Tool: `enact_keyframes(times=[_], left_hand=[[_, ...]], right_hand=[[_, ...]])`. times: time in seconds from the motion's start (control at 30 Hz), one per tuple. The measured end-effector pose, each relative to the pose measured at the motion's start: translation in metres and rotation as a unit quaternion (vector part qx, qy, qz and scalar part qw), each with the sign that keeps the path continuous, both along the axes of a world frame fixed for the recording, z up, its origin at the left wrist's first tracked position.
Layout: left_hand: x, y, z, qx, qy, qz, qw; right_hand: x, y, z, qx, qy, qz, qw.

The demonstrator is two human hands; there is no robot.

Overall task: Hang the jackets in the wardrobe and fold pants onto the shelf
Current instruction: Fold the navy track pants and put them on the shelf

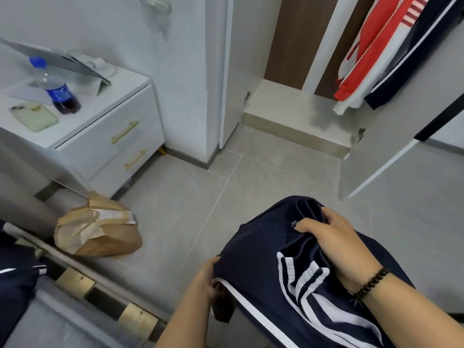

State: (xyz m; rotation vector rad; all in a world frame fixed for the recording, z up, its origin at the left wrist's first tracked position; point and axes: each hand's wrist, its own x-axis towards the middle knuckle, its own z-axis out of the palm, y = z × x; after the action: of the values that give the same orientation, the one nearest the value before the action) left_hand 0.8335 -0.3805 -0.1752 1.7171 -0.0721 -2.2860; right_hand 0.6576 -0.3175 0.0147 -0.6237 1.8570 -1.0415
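Gripping soft navy white-striped pants (253, 267), left hand (208, 277), right hand (334, 244)

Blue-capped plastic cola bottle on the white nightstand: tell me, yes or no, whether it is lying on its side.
No, the blue-capped plastic cola bottle stands upright on the white nightstand.

Soft even daylight, slight blur, wide-angle warping

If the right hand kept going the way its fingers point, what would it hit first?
The right hand points up-left over the pants it grips. Beyond them the way looks free above the floor, perhaps reaching the nightstand; depth is unclear.
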Motion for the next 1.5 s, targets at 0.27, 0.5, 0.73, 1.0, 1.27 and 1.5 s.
enact_keyframes(times=[0.27, 0.5, 0.73, 1.0, 1.27, 1.5], left_hand=[[0.013, -0.037, -0.01, -0.034, 0.007, 0.092, 0.995], [0.032, -0.051, 0.013, -0.172, -0.176, -0.081, 0.966], [0.045, -0.058, 0.057, -0.34, -0.139, -0.036, 0.929], [0.016, -0.042, 0.177, -0.543, -0.07, -0.022, 0.837], [-0.037, 0.051, 0.257, -0.653, 0.04, -0.178, 0.736], [-0.064, 0.092, 0.224, -0.683, 0.09, -0.225, 0.689]], right_hand=[[-0.006, -0.001, -0.001, 0.004, -0.005, -0.003, 1.0], [-0.012, 0.005, 0.0, 0.003, -0.037, -0.016, 0.999], [-0.018, 0.01, 0.015, -0.017, -0.086, -0.029, 0.996], [-0.036, 0.025, 0.062, -0.097, -0.102, -0.053, 0.989], [-0.05, 0.046, 0.082, -0.14, -0.103, -0.065, 0.983], [-0.044, 0.076, 0.051, -0.172, -0.07, -0.156, 0.97]])
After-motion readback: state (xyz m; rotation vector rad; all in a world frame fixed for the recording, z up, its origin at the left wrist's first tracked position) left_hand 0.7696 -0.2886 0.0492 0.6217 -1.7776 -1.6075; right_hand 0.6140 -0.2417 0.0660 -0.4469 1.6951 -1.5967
